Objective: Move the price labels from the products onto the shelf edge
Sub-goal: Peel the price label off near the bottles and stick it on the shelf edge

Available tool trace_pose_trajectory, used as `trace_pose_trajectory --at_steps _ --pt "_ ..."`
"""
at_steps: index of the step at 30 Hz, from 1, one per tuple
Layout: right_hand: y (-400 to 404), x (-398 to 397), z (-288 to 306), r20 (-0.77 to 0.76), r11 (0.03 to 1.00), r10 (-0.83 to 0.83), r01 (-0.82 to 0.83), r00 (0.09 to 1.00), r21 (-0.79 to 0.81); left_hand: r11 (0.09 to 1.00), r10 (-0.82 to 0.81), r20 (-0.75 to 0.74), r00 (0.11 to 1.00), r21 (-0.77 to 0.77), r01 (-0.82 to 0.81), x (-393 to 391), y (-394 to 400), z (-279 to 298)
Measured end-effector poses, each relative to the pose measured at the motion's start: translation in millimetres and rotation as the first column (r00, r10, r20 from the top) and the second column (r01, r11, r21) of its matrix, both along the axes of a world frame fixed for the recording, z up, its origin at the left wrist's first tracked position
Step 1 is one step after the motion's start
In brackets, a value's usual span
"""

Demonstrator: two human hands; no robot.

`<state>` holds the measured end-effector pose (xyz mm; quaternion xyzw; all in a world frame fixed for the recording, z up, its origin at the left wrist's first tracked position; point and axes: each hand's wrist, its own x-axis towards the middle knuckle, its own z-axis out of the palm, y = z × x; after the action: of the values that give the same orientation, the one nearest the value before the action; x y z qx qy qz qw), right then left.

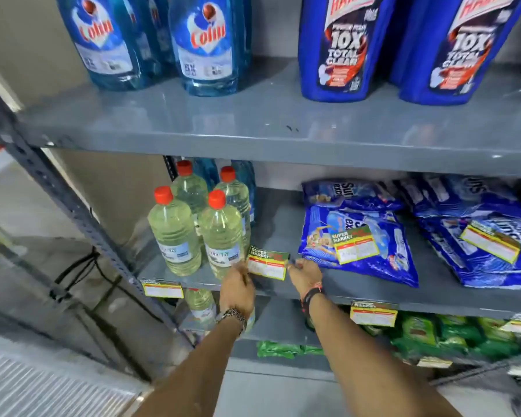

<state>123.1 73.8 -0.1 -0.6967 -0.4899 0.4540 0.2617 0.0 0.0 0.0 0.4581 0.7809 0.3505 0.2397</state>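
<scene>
From the head: pinching the price label [267,265] at either side with left hand [238,285] and right hand [304,273], holding it taut just above the shelf edge [433,303] beside the bottles [175,236], probably to stick it on straight. Leaving two more labels [355,245] on the blue bags [382,266].

Bright, even light glares on the upper shelf [253,115] (frame edges bow, lower corners blurred).

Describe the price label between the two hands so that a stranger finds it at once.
On the grey middle shelf, find the gap between the red-capped bottles and the blue bags. There the left hand and the right hand pinch a tilted price label by its sides. Other labels lie on bags or hang on shelf edges; only this one is held.
</scene>
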Motion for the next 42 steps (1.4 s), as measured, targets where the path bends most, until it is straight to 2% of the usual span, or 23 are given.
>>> trace_pose_trajectory --at_steps 4,9,12,17,21,26,29,33,38,42 --pt "16.3 -18.9 -3.4 0.023 0.994 -0.104 0.105 0.994 -0.033 1.000 -0.012 -0.048 0.999 0.021 0.013 -7.1 -1.0 -16.3" --pt "22.1 -30.2 -11.6 0.001 0.970 -0.243 0.243 0.970 -0.030 0.994 -0.007 0.058 0.998 0.105 0.001 -13.4 0.0 -28.6" --pt "21.7 -30.9 -9.6 -0.019 0.963 -0.269 0.269 0.963 -0.035 0.994 -0.004 0.083 0.997 0.111 -0.005 -13.2 0.1 -31.7" --pt "12.5 -18.8 -0.2 -0.028 0.969 -0.245 0.246 0.969 0.016 0.991 0.044 0.116 0.992 0.120 -0.058 -11.5 -0.6 -28.4" --pt "-2.8 3.8 11.5 -0.087 0.951 -0.289 0.297 0.953 0.091 0.988 0.079 0.224 0.971 0.113 -0.106 -6.7 -0.8 -12.7" --pt "-17.0 40.9 39.3 -0.131 0.963 -0.218 0.235 0.967 0.133 0.984 -0.079 0.309 0.948 0.177 0.025 4.3 6.1 25.6" --pt "-27.0 61.3 60.7 -0.203 0.962 -0.176 0.212 0.963 0.170 0.972 -0.141 0.442 0.886 0.231 0.040 17.4 5.5 50.6" --pt "-34.8 76.4 83.0 -0.254 0.966 -0.132 0.182 0.958 0.183 0.970 -0.157 0.443 0.882 0.239 0.053 29.6 3.9 68.6" --pt "-42.9 87.3 104.3 -0.402 0.973 -0.120 0.189 0.908 0.135 0.962 -0.178 0.483 0.857 0.269 0.048 34.0 4.3 85.6" --pt "-50.7 93.5 122.1 -0.441 0.972 -0.116 0.193 0.890 0.133 0.953 -0.195 0.516 0.834 0.301 0.037 33.3 2.5 99.0"
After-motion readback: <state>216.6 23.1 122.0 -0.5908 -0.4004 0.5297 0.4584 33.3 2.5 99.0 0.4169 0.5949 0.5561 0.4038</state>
